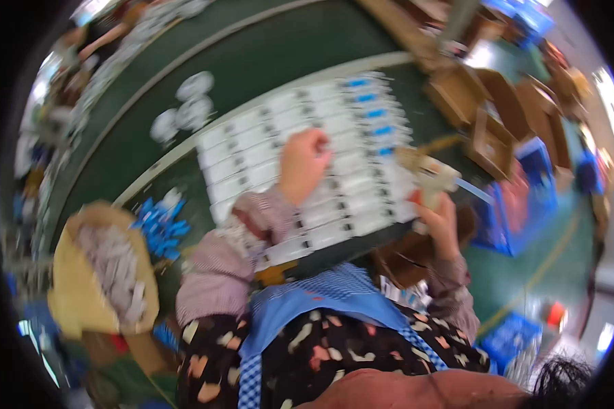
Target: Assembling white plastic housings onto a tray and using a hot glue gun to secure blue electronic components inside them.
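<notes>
Rows of white rectangular pieces (358,184) with small dark parts at their ends cover the work table in front of me. Over the middle of these rows is my left hand (303,165), its fingers curled together; anything pinched in them is too blurred to name. My right hand (441,221) is wrapped round a cream glue gun (435,178) at the right edge of the rows. A pale glue stick (475,191) juts from the gun's right end. Bright blue pieces (375,114) lie along the right-hand column.
Left of the rows are a heap of blue pieces (162,225) and a yellowish sack (68,293) of grey-white parts. White round items (194,109) lie on the green surface beyond. Cardboard boxes (491,146) and a blue crate (491,221) stand right. People work at far left.
</notes>
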Tool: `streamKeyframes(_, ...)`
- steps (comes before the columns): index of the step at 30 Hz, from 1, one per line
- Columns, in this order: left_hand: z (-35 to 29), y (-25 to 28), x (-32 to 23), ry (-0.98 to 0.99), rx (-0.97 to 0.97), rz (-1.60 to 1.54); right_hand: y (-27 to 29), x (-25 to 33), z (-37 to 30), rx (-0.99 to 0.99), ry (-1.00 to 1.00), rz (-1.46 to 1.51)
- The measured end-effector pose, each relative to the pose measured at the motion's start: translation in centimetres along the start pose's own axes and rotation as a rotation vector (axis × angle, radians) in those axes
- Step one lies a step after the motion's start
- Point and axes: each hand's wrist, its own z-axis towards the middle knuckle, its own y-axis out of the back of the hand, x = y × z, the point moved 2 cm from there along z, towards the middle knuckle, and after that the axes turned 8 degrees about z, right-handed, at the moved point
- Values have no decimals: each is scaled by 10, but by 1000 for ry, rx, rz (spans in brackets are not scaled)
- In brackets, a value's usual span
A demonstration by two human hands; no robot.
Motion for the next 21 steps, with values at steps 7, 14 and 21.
streamKeyframes(7, -44, 77, 66, 185, -225, 199, 13, 4, -13, -70, 84, 70)
streamKeyframes(14, -104, 236, 187, 526, -586, 689, 12, 3, -7, -103, 129, 144)
streamKeyframes(21, -174, 320, 275, 811, -633, 851, 5, 3, 2, -84, 133, 152)
